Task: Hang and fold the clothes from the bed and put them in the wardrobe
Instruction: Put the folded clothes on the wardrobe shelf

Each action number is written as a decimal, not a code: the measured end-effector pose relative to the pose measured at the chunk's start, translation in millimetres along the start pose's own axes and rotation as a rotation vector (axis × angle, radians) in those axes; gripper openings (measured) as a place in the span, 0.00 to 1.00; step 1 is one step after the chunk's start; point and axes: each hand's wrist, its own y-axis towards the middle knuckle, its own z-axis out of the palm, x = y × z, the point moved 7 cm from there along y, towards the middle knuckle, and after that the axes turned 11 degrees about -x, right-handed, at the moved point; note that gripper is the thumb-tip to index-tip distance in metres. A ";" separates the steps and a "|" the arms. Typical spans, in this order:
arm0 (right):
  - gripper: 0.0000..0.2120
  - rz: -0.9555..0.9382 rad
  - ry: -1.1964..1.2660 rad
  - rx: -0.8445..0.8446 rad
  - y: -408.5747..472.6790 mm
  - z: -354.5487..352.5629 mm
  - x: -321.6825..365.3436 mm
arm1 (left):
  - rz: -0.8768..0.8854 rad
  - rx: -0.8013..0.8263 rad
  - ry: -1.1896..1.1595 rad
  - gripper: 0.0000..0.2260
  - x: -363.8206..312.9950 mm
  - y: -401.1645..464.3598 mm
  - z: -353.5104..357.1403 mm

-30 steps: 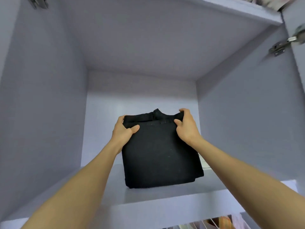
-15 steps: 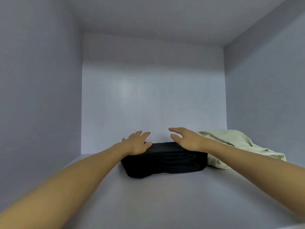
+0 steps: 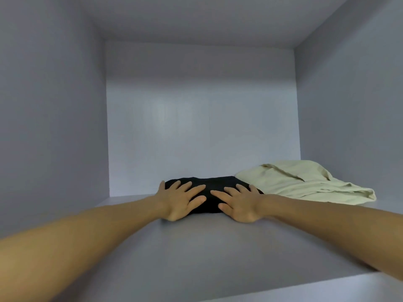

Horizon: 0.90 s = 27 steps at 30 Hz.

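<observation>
1. Your left hand (image 3: 182, 201): palm down, fingers spread and nearly straight, lying flat on the left half of the folded black garment (image 3: 214, 188). It grips nothing; the thumb points inward toward your other hand, and the heel of the palm reaches the shelf just in front of the cloth.
2. Your right hand (image 3: 238, 203): palm down, fingers spread and straight, pressed on the right half of the same garment. It holds nothing either. Its thumb lies near your left thumb, with a narrow strip of black cloth showing between the two.
3. Folded black garment: a compact dark bundle under both your palms, set on the wardrobe shelf (image 3: 196, 253) toward the back. Beyond your fingertips its far edge lies near the back panel (image 3: 202, 136); whether it touches the panel cannot be told.
4. Cream garment (image 3: 305, 182): pale, loosely folded and rumpled, just beyond and outside your right hand, on the same shelf. Its near left edge meets the black bundle by your right fingertips.
5. Wardrobe compartment: grey-lilac shelf under your forearms, a side wall well outside each hand, a top panel (image 3: 196, 18) above.
</observation>
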 end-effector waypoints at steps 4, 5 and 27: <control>0.26 0.023 0.021 0.030 2.6 -0.2 -2.0 | -0.045 0.004 0.238 0.25 -1.3 2.0 -6.4; 0.26 0.034 0.024 0.044 0.0 -3.6 -2.9 | -0.055 0.003 0.296 0.26 -1.7 0.0 -11.4; 0.13 -0.272 1.202 -0.527 -375.4 -25.4 150.8 | -0.703 -0.687 -0.144 0.21 -168.3 -446.6 -66.5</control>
